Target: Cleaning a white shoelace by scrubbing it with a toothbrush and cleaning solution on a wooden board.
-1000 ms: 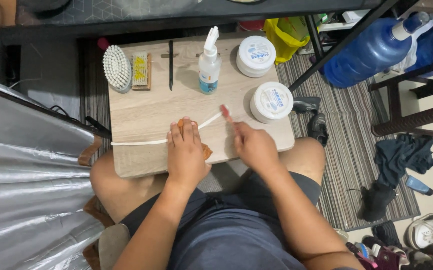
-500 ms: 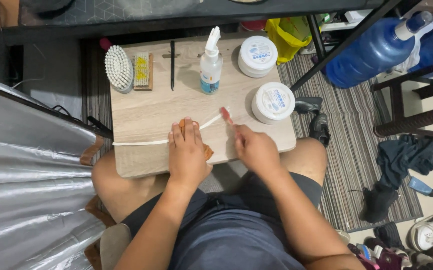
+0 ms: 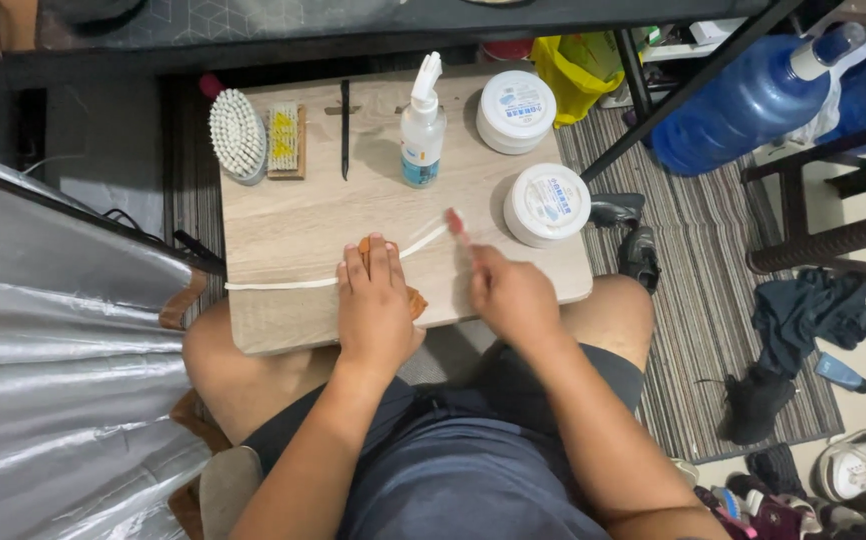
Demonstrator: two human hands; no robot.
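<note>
Lighting was even and moderately bright, apparently from overhead. The wooden board (image 3: 293, 215) was well lit; the spray bottle (image 3: 421, 140) cast a soft, short shadow on it. The far left corner lay dark. Pale sheen showed on the silver sheet (image 3: 43, 330) at near left. Focus was sharp, with slight blur on the right hand (image 3: 513, 295).

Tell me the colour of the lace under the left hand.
White lace, seen in the head view.

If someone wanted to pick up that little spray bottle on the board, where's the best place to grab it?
Grip the spray bottle around its clear, round body, below the white nozzle. Come from the near side: it stands upright with bare board there, while a white jar crowds its right.
</note>
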